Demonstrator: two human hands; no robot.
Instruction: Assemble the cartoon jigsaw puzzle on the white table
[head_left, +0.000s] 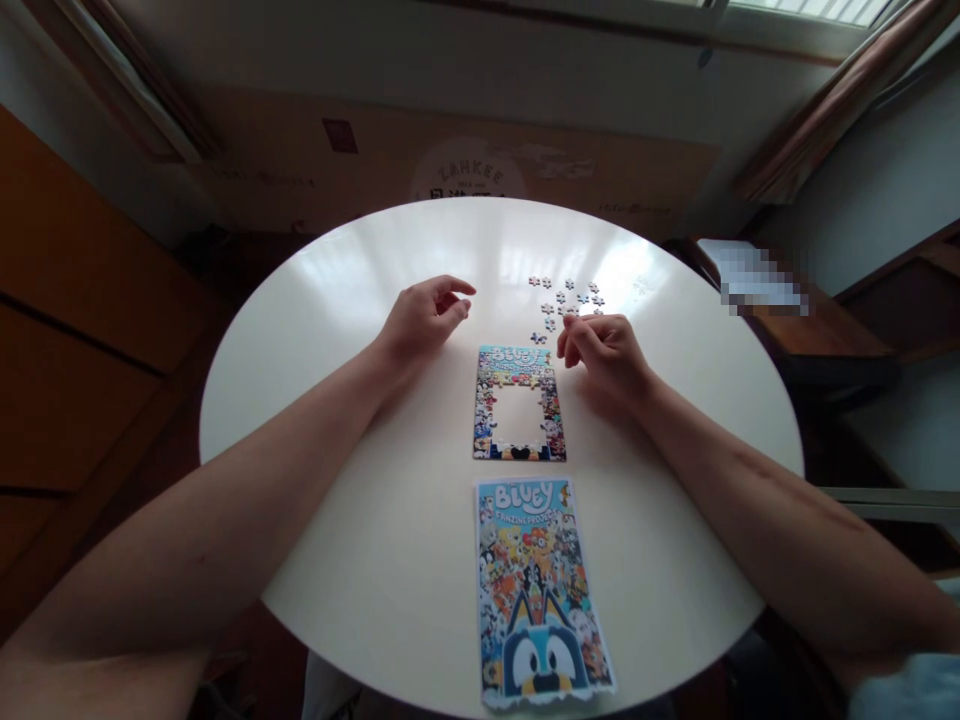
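A jigsaw puzzle point(484, 410) lies on the table with its border joined and a bare gap in the middle. Loose puzzle pieces point(561, 297) are scattered beyond it, toward the right. Close to these pieces and just past the puzzle's upper right corner, my right hand point(604, 350) is closed, its fingers curled; anything pinched in them is too small to make out. My left hand point(427, 315) rests near the table to the upper left of the puzzle, thumb and forefinger apart, with nothing visible in it. Nearer me is a printed reference picture point(536, 590) with a torn bottom edge.
The round white table point(360, 560) carries all of this. Behind it stands a large cardboard panel point(270, 170) against the wall. A wooden bench point(832, 310) is at the right, and an orange-brown cabinet point(67, 270) is at the left.
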